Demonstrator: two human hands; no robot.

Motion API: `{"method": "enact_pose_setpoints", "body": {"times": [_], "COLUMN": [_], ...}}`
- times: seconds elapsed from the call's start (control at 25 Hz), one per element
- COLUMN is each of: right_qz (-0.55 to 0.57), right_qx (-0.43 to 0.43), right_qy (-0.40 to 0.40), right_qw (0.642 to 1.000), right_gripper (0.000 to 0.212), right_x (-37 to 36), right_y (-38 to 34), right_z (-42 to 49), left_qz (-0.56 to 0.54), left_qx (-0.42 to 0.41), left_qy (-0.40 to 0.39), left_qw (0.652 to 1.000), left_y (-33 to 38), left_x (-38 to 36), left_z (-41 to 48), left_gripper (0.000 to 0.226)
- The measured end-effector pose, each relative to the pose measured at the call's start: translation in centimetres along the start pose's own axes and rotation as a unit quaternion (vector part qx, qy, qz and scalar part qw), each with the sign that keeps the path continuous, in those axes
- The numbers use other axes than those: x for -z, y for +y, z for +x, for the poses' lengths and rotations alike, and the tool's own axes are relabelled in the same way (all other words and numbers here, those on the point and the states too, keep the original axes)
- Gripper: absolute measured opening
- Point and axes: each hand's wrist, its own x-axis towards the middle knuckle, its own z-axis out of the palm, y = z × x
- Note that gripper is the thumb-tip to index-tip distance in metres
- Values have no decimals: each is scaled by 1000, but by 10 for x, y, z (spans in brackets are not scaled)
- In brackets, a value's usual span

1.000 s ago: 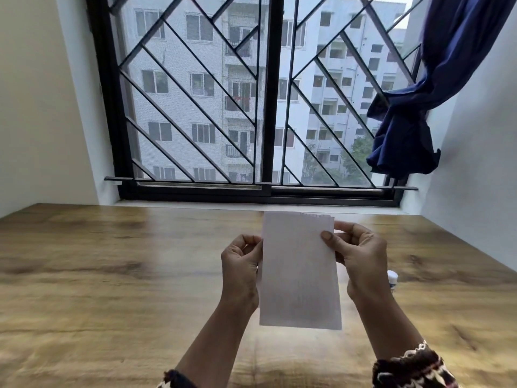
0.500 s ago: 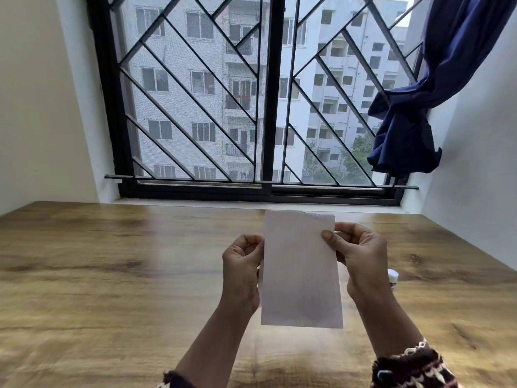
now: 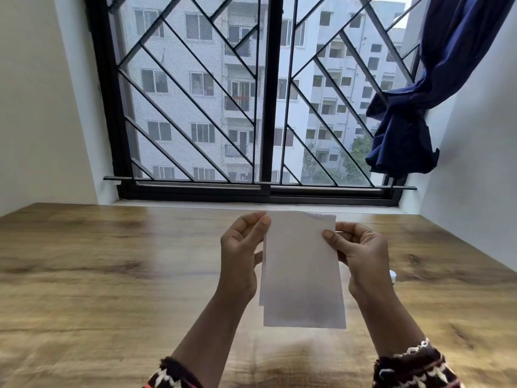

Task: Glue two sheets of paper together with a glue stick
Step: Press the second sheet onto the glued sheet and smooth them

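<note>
Sheets of thin white rectangular paper (image 3: 302, 275) hang upright in the air over the brown wood-grain counter (image 3: 112, 275), clear of its surface, near the middle of the view. The left hand (image 3: 243, 253) pinches the stack at its 11 o'clock corner, thumb in front and fingers behind. The right hand (image 3: 361, 256) pinches the 2 o'clock edge the same way. Gripping high on both sides probably lets the paper hang flat toward the person, so the edges can be checked and squared.

The back sheet (image 3: 261, 292) shows as a narrow strip past the front sheet's 8 o'clock edge, so the two overlap without sitting flush. This looks like aligning or inspecting; whether glue already lies between them cannot be told.

A small white object (image 3: 393, 277), possibly the glue stick's end, sits at 3 o'clock of the right wrist and is mostly hidden. It is likely parked there for easy reach.

A black-barred window (image 3: 251, 107) fills 12 o'clock, and a knotted dark blue curtain (image 3: 405, 135) hangs at 2 o'clock.
</note>
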Motion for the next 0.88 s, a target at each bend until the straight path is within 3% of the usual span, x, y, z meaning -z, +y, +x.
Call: {"method": "enact_pose_setpoints", "body": {"times": [0.56,0.88], "right_qz": [-23,-44], "right_qx": [-20,-52], "right_qy": [-10,-55], "right_qw": [999,996], "right_gripper": [15,16], "right_x": [0,2], "right_y": [-3,-7], "right_z": [0,-3], "left_qz": [7,-1], "left_qx": [1,7], "left_qy": [65,93], "left_qw": [998,996], "left_y": [3,2], "left_x": [-12,-9], "left_z": [9,10], "left_gripper": [18,19]}}
